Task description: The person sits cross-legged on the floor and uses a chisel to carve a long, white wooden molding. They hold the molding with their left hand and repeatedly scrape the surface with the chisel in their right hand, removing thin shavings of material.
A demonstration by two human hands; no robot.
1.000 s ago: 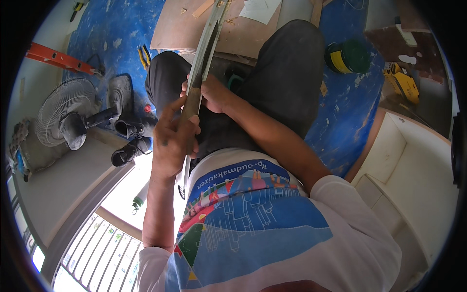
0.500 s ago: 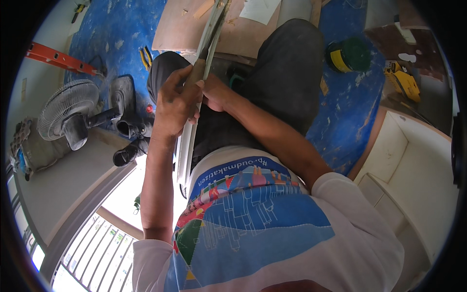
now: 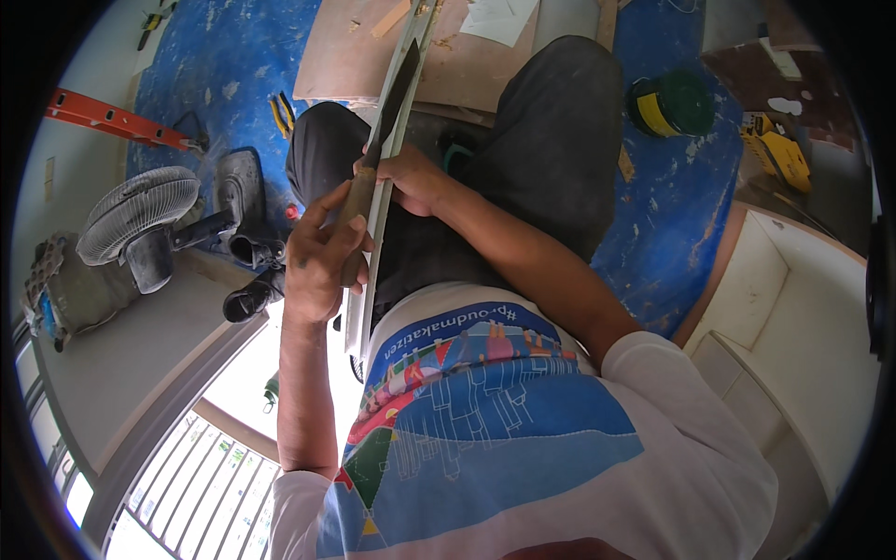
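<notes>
Left hand (image 3: pixel 322 257): grip closed round the handle of a tool (image 3: pixel 361 198), thumb laid on the wood, fingers curled to its left side. Tool slants up and a little right, its dark tapering blade over the channel of a long strip (image 3: pixel 358 322), upper centre of the frame. Cannot tell whether the blade touches the channel.

Right hand (image 3: pixel 413 182): grip closed on the strip from its right side, beside the tool's handle; part of the fingers hidden behind the strip. Right forearm crosses in front of the body from the lower right.

Strip: pale, long, tilted, from the top edge of the frame down to just above the shirt (image 3: pixel 495 429), which is white with a coloured print. Dark trousers (image 3: pixel 551 140), knees bent, one either side of the strip.

Beyond the knees, top centre: brown board (image 3: pixel 350 61), with a wood offcut (image 3: pixel 390 17) left of the strip and a paper (image 3: pixel 504 21) right of it. Pliers (image 3: pixel 282 114) with yellow handles near the left knee, on a blue sheet (image 3: pixel 653 233).

Upper right: dark green tub (image 3: pixel 686 103) with a yellow band; farther right, a yellow case (image 3: pixel 784 161). Right edge: pale cabinet (image 3: pixel 812 327).

Left side: orange ladder (image 3: pixel 117 117), grey fan (image 3: pixel 140 210), dark shoes (image 3: pixel 250 297) below it. Lower left: barred railing (image 3: pixel 191 481), brightly lit.
</notes>
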